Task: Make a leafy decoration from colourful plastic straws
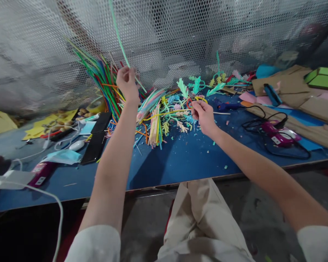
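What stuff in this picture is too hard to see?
- Head view: the top of the green straw in the left hand is cut off by the upper edge.
- What the right hand pinches is hidden by its fingers.
- Shapes behind the mesh screen are blurred.
- Bits on the blue table are too small to tell.

Bare blue surface (180,160) lay open near the front edge; the straw pile (158,112), mesh wall (180,36) and glue gun (278,134) crowded the rest
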Available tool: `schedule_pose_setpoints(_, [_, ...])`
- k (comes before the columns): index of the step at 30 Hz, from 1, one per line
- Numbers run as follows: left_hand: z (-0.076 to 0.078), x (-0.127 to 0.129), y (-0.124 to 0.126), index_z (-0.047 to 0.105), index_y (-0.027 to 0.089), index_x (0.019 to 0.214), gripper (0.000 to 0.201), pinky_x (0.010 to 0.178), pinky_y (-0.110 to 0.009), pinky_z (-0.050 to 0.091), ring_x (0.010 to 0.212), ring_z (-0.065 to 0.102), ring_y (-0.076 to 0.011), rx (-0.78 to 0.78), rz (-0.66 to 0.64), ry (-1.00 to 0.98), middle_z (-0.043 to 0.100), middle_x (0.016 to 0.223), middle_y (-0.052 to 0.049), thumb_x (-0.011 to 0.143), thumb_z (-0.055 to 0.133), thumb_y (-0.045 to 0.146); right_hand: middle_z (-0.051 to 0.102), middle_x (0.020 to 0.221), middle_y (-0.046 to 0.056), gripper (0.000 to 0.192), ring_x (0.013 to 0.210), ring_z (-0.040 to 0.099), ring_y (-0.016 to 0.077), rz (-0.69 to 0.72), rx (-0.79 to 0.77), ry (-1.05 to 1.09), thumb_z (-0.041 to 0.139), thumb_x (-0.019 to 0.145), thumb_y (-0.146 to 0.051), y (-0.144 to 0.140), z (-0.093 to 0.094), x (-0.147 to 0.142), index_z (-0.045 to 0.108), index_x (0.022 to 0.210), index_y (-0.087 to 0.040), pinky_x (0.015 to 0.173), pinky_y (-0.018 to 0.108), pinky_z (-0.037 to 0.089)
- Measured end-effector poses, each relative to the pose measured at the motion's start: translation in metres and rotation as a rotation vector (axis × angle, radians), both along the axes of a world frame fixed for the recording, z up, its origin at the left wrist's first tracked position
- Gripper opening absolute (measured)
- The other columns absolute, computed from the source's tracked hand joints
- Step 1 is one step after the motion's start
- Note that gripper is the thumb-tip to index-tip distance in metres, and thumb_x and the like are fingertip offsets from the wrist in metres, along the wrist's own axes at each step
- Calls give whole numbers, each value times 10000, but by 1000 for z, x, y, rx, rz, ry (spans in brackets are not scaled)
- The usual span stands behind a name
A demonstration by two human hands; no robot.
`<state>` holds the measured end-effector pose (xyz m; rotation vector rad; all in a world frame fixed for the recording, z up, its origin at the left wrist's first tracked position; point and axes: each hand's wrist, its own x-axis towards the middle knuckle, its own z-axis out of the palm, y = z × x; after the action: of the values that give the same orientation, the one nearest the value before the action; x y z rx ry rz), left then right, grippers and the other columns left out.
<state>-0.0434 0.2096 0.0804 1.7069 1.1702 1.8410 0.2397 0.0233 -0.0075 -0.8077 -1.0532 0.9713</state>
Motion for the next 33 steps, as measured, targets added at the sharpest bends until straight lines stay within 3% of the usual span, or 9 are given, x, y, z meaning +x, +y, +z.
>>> schedule_pose_setpoints(3, [19,8,-1,436,241,1225,99,829,-254,549,991,682,-71,80,-23,-163,694,1177,-3,1184,447,331,572,652,-38,463,518,413,82,0,7,-16,790,888,-686,1,-2,0,693,877,-233,502,275,351])
schedule_pose_setpoints(6, [25,18,-19,436,233,1087,108,635,-207,429,664,515,-37,97,0,-175,621,930,48,1181,397,195,588,677,-35,454,528,429,85,8,21,-32,786,899,-685,1,-4,-1,691,892,-241,510,272,372])
schedule_pose_setpoints(8, [20,24,-40,477,227,1087,104,535,-232,321,541,366,-40,43,-54,-110,581,869,62,1179,444,261,608,704,-32,478,533,434,86,15,40,-48,784,890,-716,1,-5,-2,679,904,-250,508,271,374])
schedule_pose_setpoints(10, [9,28,-67,522,227,1078,137,475,-258,231,484,275,-60,-26,-101,-102,421,706,81,1171,472,314,624,729,-28,517,536,438,88,19,71,-59,779,873,-758,1,-6,-2,662,912,-256,506,273,376])
schedule_pose_setpoints(16, [-25,30,-144,616,260,1063,237,438,-282,202,445,248,-94,-285,-343,36,313,638,76,1045,633,496,636,781,-18,597,547,436,95,-12,105,-88,726,854,-847,1,-7,-3,618,937,-266,510,286,403])
schedule_pose_setpoints(21, [-47,31,-164,627,255,992,195,531,-281,293,514,362,-139,-217,-80,187,372,625,51,1058,558,425,660,808,-23,625,568,469,98,-28,128,-99,767,803,-856,4,-9,-4,622,997,-280,543,281,452])
schedule_pose_setpoints(26, [-63,39,-177,663,234,1076,164,623,-305,339,559,466,-158,-197,36,488,539,658,31,1078,507,285,709,792,-11,617,596,527,106,11,125,-98,844,740,-824,5,-10,-3,697,966,-269,584,289,506])
schedule_pose_setpoints(30, [-67,44,-192,681,235,1132,179,689,-330,369,699,627,-196,-122,164,775,764,878,-22,1058,517,234,755,827,7,566,631,572,118,7,123,-118,879,727,-789,4,-13,-4,769,902,-262,607,299,543])
schedule_pose_setpoints(33, [-70,47,-197,682,240,1182,232,719,-333,397,855,719,-219,-102,168,855,814,1018,-38,1057,488,216,788,973,27,523,770,660,149,-48,142,-181,879,747,-763,3,-15,-3,804,884,-264,642,302,572])
